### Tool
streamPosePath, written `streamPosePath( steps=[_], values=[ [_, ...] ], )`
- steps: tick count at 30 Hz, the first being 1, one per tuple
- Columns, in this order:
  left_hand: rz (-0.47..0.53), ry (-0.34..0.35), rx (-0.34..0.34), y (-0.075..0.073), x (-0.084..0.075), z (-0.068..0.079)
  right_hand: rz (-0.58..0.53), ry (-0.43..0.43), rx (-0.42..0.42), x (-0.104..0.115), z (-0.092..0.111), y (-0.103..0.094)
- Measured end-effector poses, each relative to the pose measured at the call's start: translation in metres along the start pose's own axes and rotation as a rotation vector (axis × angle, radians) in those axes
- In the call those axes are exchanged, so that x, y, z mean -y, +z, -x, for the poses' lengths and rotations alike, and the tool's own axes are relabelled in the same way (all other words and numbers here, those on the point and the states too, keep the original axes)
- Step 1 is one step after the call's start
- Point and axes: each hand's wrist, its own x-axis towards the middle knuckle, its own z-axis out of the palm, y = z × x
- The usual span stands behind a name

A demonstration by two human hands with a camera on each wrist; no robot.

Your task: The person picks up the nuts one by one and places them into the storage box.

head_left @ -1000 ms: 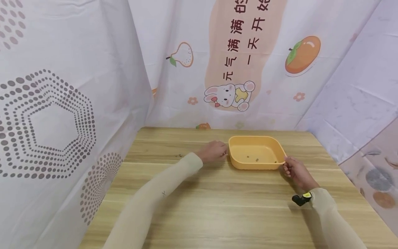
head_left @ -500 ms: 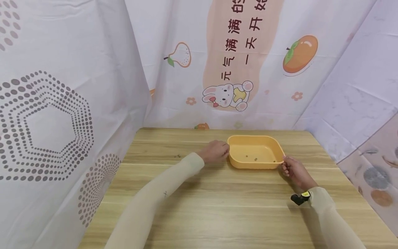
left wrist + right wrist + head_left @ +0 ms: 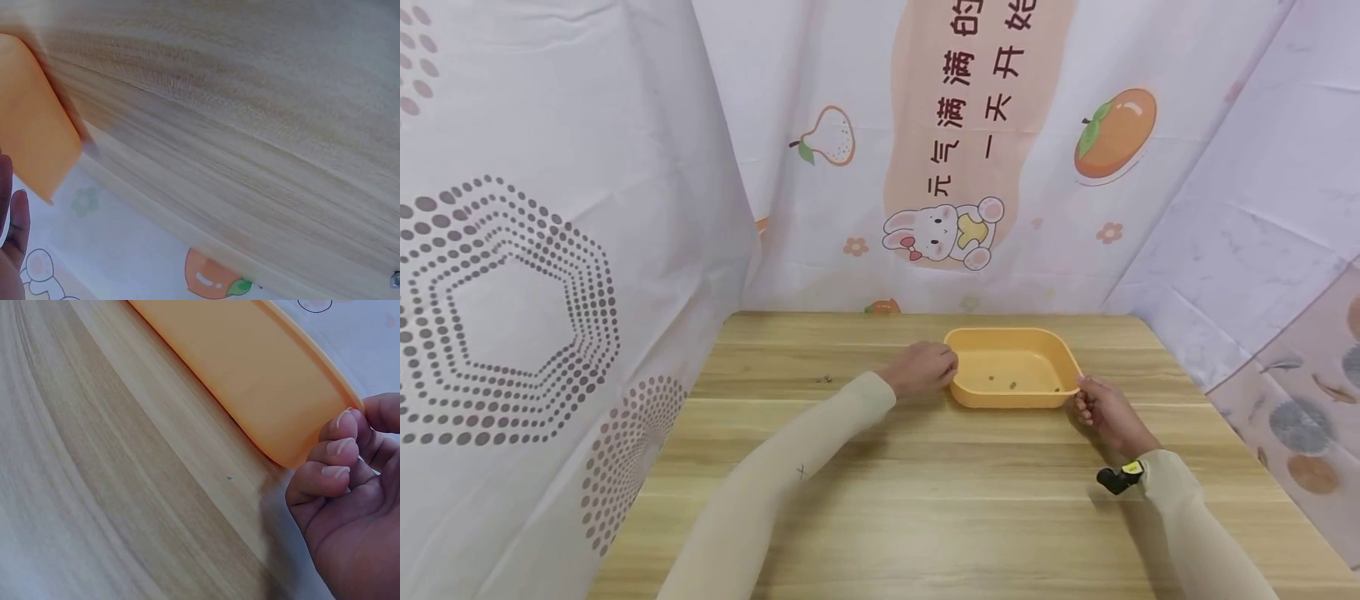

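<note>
A shallow yellow plastic tray (image 3: pixel 1011 400) stands on the wooden table toward the back. Several tiny metallic pieces (image 3: pixel 1012 385), perhaps nuts, lie on its floor. My right hand (image 3: pixel 1105 410) pinches the tray's near right corner at the rim; in the right wrist view the thumb and index finger meet there, the other fingers curled below. At the left side, my left hand (image 3: pixel 923 368) has its fingers curled over the rim. The left wrist view shows only part of that hand (image 3: pixel 14 237) beside the tray wall (image 3: pixel 37 119), and its fingertips are mostly hidden.
More tiny metallic pieces (image 3: pixel 824 380) lie on the table (image 3: pixel 880 517) left of the left hand. A printed curtain (image 3: pixel 820 242) hangs along the back edge, with others at both sides. A black device (image 3: pixel 1120 478) is strapped to the right wrist.
My left hand has shifted slightly right, from beside the tray onto its left rim. The right hand keeps its hold on the corner. The head view has turned a little.
</note>
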Motion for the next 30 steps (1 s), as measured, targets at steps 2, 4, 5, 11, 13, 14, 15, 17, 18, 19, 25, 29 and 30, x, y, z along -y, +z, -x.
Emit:
streamPosePath(
  steps=[2,4,5,11,13,14,15,17,18,19,25,29,30],
  values=[
    [-0.009,-0.004,-0.009,0.001,0.000,0.001,0.002,0.001,-0.012,-0.001,-0.001,0.001],
    [-0.015,-0.004,-0.017,0.003,0.000,0.002,0.011,0.001,-0.020,-0.001,-0.001,0.002],
    [-0.015,-0.003,-0.021,0.003,0.000,0.003,0.016,0.003,-0.022,-0.001,0.000,0.003],
    [0.042,-0.004,-0.047,0.007,0.005,0.006,-0.004,0.011,-0.003,0.002,0.001,0.004],
    [0.053,-0.008,-0.053,0.009,0.009,0.009,-0.001,0.010,-0.001,0.003,0.002,0.005],
    [0.057,-0.013,-0.055,0.010,0.011,0.010,0.004,0.007,-0.004,0.004,0.003,0.005],
    [0.060,-0.015,-0.056,0.011,0.013,0.012,0.008,0.005,-0.005,0.005,0.003,0.006],
    [0.060,-0.026,-0.051,0.010,0.016,0.019,0.011,0.002,-0.004,0.008,0.005,0.009],
    [0.064,-0.029,-0.048,0.009,0.018,0.022,0.010,0.000,-0.004,0.009,0.005,0.010],
    [0.064,-0.033,-0.045,0.009,0.020,0.026,0.009,-0.001,-0.003,0.011,0.006,0.011],
    [0.044,-0.070,-0.013,0.003,0.034,0.050,0.008,0.009,-0.004,0.016,0.009,0.016],
    [0.019,-0.098,0.001,-0.001,0.045,0.068,0.016,0.007,-0.006,0.015,0.008,0.016],
    [0.010,-0.104,0.000,-0.002,0.048,0.073,0.015,0.005,-0.002,0.015,0.008,0.015]
  ],
)
